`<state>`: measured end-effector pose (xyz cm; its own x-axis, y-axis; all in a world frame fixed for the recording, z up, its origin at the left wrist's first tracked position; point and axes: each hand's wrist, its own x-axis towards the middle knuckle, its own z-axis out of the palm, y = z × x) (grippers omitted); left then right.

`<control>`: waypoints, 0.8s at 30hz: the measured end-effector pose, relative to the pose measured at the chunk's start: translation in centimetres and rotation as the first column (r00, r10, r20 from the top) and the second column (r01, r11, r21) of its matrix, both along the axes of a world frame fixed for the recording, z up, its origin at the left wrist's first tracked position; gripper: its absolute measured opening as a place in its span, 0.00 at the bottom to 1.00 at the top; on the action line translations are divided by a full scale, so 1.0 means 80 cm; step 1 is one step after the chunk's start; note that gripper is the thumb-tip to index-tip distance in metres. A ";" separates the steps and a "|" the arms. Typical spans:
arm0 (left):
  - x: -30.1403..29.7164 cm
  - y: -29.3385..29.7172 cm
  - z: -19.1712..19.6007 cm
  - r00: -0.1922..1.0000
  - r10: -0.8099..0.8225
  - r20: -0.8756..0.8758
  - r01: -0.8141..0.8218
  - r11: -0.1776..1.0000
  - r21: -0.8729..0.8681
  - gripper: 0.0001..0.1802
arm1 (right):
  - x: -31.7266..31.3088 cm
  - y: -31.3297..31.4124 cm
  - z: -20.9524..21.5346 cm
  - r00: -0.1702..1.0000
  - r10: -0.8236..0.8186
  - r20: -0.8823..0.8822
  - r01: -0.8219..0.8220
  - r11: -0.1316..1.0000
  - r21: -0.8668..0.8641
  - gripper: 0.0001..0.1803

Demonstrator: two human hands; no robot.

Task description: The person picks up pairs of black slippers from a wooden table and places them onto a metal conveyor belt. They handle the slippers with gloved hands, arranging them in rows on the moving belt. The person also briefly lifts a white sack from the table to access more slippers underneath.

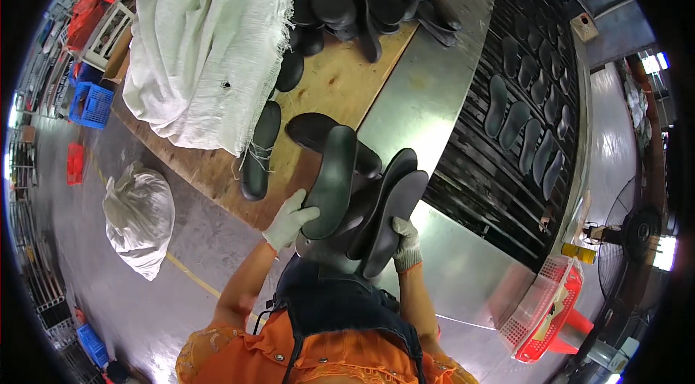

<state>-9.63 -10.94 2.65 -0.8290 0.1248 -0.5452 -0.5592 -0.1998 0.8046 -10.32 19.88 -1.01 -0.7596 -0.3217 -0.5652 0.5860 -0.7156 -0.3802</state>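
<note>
Nearest: dk apron [340, 308] over an orange top [333, 351], both forearms reaching fwd to the near edge of the bench [329, 87].
L hand [291, 219], in a pale knit glove, grips the near end of a greenish-black insole [333, 181], thumb on its upper face; it slants up & away over the bench's near corner. R hand [407, 245], same glove type, grasps a black insole [397, 221] by its outer side, w/ a second insole [392, 174] close against it on the L; can't tell if the fingers hold both.

Just past the L hand's piece, a crosswise insole [308, 131] lies on the bench, partly hidden. A narrow insole [259, 167] lies nr the bench's L edge, by the fringe of a white cloth [210, 51] that covers most of that side.

A metal strip [413, 98] runs along the bench's R edge; off its near R corner, a red basket [532, 304]. White sack [137, 217] on the floor, L of the bench.

Farther: slatted rack [463, 159] w/ insole rows [514, 123], R of the strip; insole heap [347, 0] at the bench's far end, some over its R edge; blue crate [90, 105] beyond the far L corner.
</note>
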 end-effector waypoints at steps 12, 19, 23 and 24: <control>-0.015 0.057 0.002 0.745 -0.573 -0.343 0.223 0.697 -0.681 0.36 | 0.031 0.035 -0.002 0.984 -0.178 0.019 0.167 0.953 0.252 0.33; -0.025 0.108 0.010 0.526 -0.847 0.072 0.230 0.060 -0.971 0.48 | 0.076 0.090 0.008 0.985 -0.167 -0.032 0.167 0.914 0.370 0.28; -0.028 0.118 0.009 0.565 -0.813 0.137 0.310 0.055 -0.949 0.48 | 0.091 0.089 0.018 0.966 -0.259 0.001 0.249 0.928 0.276 0.29; -0.031 0.118 0.017 0.587 -0.801 0.118 0.334 0.107 -0.937 0.47 | 0.099 0.094 0.009 0.951 -0.306 0.037 0.282 0.913 0.294 0.29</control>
